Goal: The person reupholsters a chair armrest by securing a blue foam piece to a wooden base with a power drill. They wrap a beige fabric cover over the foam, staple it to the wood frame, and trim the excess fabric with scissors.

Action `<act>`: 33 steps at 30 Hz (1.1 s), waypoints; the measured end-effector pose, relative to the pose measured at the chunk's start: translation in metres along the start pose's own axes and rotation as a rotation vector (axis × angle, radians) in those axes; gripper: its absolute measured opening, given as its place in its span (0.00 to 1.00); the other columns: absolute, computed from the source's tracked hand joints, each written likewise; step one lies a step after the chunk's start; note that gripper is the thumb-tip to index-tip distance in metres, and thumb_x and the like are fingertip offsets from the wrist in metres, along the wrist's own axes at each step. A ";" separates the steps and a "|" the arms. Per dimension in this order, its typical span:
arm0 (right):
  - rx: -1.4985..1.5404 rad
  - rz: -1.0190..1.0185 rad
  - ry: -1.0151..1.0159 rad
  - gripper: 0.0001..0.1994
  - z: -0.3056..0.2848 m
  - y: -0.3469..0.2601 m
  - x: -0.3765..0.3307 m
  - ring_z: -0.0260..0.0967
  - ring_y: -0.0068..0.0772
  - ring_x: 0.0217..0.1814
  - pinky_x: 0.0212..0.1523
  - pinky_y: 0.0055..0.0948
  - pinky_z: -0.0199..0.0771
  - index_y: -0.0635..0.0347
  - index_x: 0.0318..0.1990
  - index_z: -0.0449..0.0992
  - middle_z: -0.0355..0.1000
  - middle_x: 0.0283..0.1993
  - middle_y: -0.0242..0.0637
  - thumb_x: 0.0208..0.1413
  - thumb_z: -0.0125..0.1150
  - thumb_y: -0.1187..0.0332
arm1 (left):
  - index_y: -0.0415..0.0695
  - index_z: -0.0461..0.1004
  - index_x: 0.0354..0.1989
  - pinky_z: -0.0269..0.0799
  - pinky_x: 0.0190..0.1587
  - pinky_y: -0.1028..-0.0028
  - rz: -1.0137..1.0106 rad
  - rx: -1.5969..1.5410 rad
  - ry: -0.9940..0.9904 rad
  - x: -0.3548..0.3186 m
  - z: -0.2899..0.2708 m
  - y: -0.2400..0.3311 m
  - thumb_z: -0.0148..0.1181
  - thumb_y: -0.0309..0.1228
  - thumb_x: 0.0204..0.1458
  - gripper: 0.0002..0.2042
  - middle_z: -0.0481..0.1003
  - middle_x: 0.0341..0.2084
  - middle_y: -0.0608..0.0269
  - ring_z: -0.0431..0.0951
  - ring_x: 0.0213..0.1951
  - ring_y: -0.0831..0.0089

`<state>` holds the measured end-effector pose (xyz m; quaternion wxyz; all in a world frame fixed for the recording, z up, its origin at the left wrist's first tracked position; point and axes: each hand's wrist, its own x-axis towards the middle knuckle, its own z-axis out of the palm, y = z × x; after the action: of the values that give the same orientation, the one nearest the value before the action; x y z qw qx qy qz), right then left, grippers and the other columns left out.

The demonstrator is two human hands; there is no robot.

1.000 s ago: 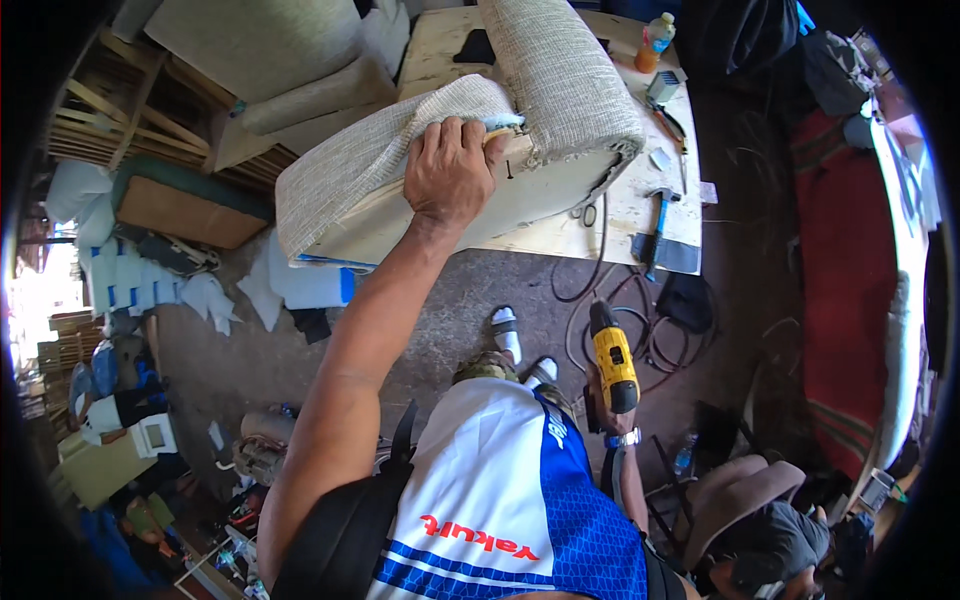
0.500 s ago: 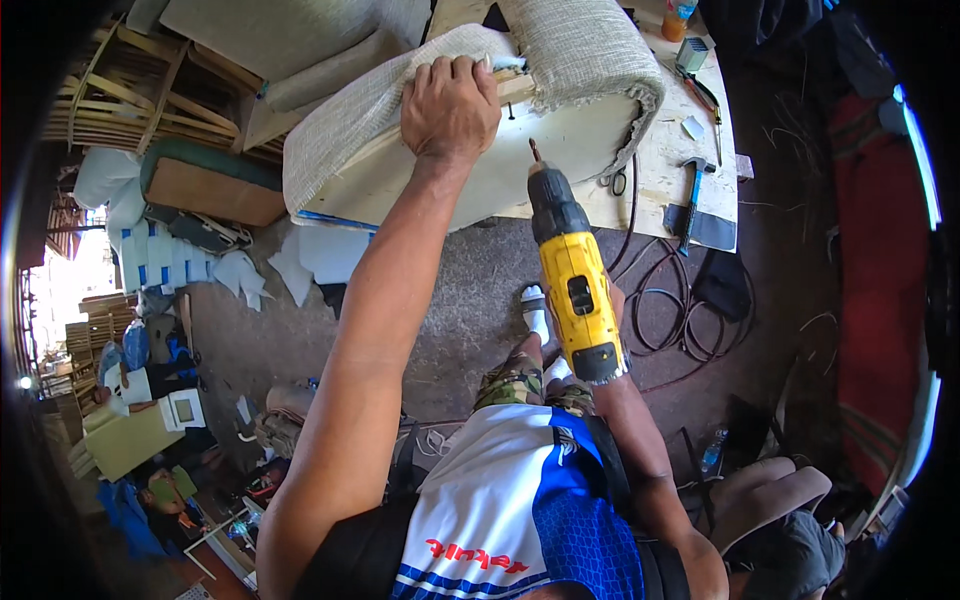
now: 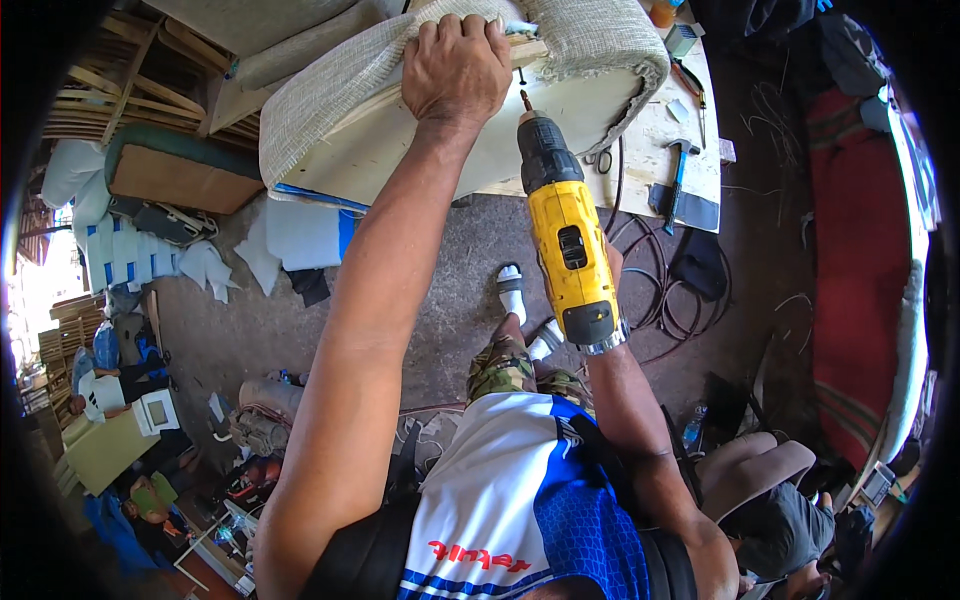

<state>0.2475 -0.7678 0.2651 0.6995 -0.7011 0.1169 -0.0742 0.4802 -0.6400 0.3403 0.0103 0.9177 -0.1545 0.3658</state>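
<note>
Head view shows a yellow and black cordless drill (image 3: 567,225) held upright over the near edge of the counter (image 3: 690,170), its bit pointing at the wooden frame edge of an upholstered seat cushion (image 3: 400,110) that lies on the counter. The right hand (image 3: 610,270) is wrapped around the drill's grip, mostly hidden behind the tool's body. The left hand (image 3: 457,65) lies palm down with fingers curled over the cushion's upper edge, pressing the grey woven fabric (image 3: 590,35) against the frame. A hammer (image 3: 678,175) and scissors (image 3: 600,157) rest on the counter to the right of the cushion. Coiled cable (image 3: 670,290) lies on the floor below.
</note>
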 end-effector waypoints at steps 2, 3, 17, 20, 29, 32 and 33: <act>0.009 0.003 0.005 0.22 0.001 0.003 -0.001 0.82 0.29 0.38 0.38 0.26 0.79 0.63 0.53 0.76 0.82 0.37 0.37 0.49 0.74 0.73 | 0.44 0.79 0.36 0.72 0.46 0.55 0.000 -0.011 -0.003 0.000 0.002 -0.001 0.47 0.43 0.65 0.17 0.79 0.34 0.57 0.77 0.40 0.57; 0.013 0.007 0.008 0.23 0.002 0.004 0.000 0.82 0.29 0.38 0.38 0.26 0.79 0.63 0.53 0.75 0.81 0.38 0.37 0.49 0.74 0.73 | 0.44 0.79 0.36 0.72 0.46 0.55 0.001 -0.010 0.006 -0.001 0.002 -0.002 0.47 0.43 0.65 0.17 0.79 0.34 0.57 0.77 0.40 0.57; 0.296 0.212 -0.011 0.20 0.005 -0.006 0.001 0.81 0.24 0.35 0.35 0.24 0.79 0.64 0.53 0.74 0.81 0.37 0.36 0.52 0.71 0.74 | 0.45 0.80 0.38 0.73 0.47 0.57 0.000 -0.008 0.012 -0.002 0.004 -0.004 0.47 0.43 0.66 0.18 0.79 0.34 0.59 0.77 0.40 0.60; 0.190 0.045 0.000 0.19 0.008 0.010 0.005 0.81 0.25 0.34 0.35 0.24 0.79 0.63 0.53 0.74 0.82 0.37 0.37 0.53 0.71 0.73 | 0.45 0.80 0.38 0.72 0.48 0.57 -0.006 0.002 -0.006 -0.002 0.001 -0.004 0.47 0.43 0.65 0.18 0.79 0.35 0.58 0.77 0.41 0.59; -0.240 -0.160 0.011 0.26 0.008 -0.027 0.005 0.82 0.39 0.40 0.41 0.32 0.80 0.61 0.56 0.75 0.81 0.40 0.42 0.48 0.75 0.69 | 0.44 0.80 0.39 0.72 0.48 0.56 -0.014 -0.014 0.025 -0.001 -0.003 0.000 0.47 0.42 0.65 0.17 0.79 0.36 0.58 0.77 0.42 0.58; -0.107 -0.101 0.051 0.23 0.013 -0.017 0.004 0.82 0.41 0.38 0.39 0.33 0.80 0.61 0.53 0.76 0.81 0.39 0.44 0.49 0.74 0.69 | 0.44 0.80 0.39 0.71 0.49 0.56 -0.043 -0.006 0.012 0.000 -0.003 0.003 0.47 0.42 0.65 0.18 0.79 0.37 0.57 0.77 0.43 0.57; -0.151 -0.140 0.041 0.23 0.012 -0.019 0.004 0.82 0.41 0.38 0.39 0.33 0.80 0.61 0.53 0.77 0.81 0.38 0.44 0.49 0.74 0.69 | 0.44 0.80 0.39 0.71 0.49 0.56 -0.045 -0.011 0.002 -0.001 -0.002 0.003 0.46 0.42 0.65 0.18 0.79 0.37 0.57 0.77 0.43 0.57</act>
<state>0.2557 -0.7577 0.2833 0.6353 -0.7566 0.0872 -0.1281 0.4775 -0.6428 0.3408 0.0238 0.9206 -0.1360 0.3653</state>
